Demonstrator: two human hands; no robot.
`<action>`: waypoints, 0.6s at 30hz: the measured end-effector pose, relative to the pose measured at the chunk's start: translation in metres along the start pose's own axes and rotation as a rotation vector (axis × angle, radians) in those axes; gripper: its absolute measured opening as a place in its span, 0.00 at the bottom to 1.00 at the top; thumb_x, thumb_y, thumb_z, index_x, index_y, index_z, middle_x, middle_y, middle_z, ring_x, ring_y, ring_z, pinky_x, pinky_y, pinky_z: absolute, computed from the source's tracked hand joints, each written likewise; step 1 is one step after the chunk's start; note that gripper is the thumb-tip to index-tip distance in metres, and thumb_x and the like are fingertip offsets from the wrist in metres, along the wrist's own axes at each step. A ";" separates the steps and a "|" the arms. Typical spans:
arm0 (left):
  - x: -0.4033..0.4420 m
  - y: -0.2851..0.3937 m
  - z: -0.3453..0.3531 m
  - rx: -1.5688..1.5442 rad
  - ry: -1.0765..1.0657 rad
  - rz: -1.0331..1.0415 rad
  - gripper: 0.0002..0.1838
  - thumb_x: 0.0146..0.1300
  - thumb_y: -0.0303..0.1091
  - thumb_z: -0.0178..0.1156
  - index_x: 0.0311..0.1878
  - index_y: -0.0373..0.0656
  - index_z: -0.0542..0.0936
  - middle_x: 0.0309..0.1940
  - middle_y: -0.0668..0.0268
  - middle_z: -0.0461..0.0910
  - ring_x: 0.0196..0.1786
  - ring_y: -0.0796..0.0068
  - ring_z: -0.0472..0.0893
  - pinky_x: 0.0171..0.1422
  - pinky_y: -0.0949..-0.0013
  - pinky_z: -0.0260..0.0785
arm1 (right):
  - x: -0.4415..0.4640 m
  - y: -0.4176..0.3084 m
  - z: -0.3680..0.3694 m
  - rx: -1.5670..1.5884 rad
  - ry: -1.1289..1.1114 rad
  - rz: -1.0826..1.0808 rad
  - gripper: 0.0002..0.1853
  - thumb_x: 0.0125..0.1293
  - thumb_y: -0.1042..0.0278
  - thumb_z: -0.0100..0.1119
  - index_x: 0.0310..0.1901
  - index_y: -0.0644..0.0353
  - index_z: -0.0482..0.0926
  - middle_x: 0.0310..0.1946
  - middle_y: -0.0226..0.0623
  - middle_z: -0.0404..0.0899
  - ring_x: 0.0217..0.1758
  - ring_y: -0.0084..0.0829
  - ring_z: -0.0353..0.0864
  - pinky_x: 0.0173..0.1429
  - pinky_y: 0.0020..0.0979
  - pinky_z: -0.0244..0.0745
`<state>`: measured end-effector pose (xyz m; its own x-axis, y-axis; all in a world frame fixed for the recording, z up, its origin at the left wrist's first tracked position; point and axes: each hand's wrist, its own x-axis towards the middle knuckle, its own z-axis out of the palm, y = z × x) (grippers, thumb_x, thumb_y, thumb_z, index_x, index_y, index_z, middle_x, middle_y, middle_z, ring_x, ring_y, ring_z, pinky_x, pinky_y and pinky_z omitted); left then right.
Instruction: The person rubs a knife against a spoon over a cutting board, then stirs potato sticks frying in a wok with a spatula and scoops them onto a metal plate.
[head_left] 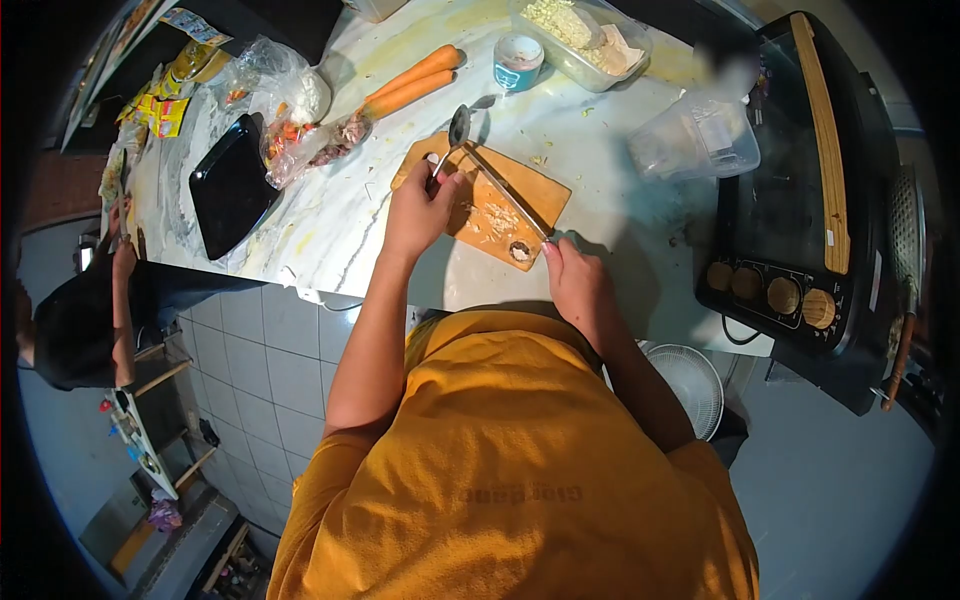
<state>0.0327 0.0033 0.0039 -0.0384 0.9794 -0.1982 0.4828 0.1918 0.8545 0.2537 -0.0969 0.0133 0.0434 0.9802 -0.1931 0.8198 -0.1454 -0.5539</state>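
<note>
A small wooden cutting board (548, 192) lies angled near the desk's (640, 285) front edge, light brown, with thin pale shreds (490, 222) scattered on it. The left hand (422, 205) grips a metal spoon (459, 126) and covers part of the board; the right hand (578, 285) closes around the handle of a knife (506, 192), its blade slanting across the wood. Beyond lie carrots (412, 82), a small tub (518, 64) and a filled plastic container (570, 62). A black tray (232, 190) sits left, a black oven (775, 190) right.
</note>
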 end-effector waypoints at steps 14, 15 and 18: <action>-0.003 -0.003 -0.003 0.024 -0.004 -0.039 0.16 0.66 0.43 0.63 0.32 0.39 0.75 0.22 0.71 0.73 0.26 0.84 0.67 0.31 0.75 0.61 | -0.002 -0.001 -0.002 0.039 0.000 0.010 0.17 0.74 0.55 0.47 0.34 0.62 0.73 0.23 0.54 0.77 0.30 0.59 0.78 0.34 0.53 0.71; -0.003 -0.004 -0.003 0.023 -0.004 -0.040 0.16 0.66 0.43 0.63 0.32 0.39 0.75 0.22 0.71 0.73 0.26 0.84 0.67 0.31 0.75 0.61 | 0.000 0.001 -0.003 0.038 -0.001 0.010 0.17 0.74 0.55 0.47 0.34 0.62 0.73 0.23 0.54 0.77 0.30 0.59 0.78 0.34 0.53 0.71; -0.002 -0.007 -0.001 -0.006 0.011 -0.040 0.16 0.66 0.43 0.63 0.32 0.39 0.74 0.22 0.72 0.73 0.26 0.84 0.67 0.30 0.75 0.61 | 0.005 0.008 -0.008 -0.018 0.076 -0.044 0.17 0.73 0.55 0.49 0.34 0.62 0.74 0.20 0.53 0.77 0.27 0.58 0.79 0.32 0.52 0.73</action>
<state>0.0284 -0.0001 -0.0012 -0.0676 0.9715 -0.2272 0.4755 0.2316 0.8487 0.2651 -0.0924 0.0140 0.0497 0.9930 -0.1069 0.8318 -0.1004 -0.5460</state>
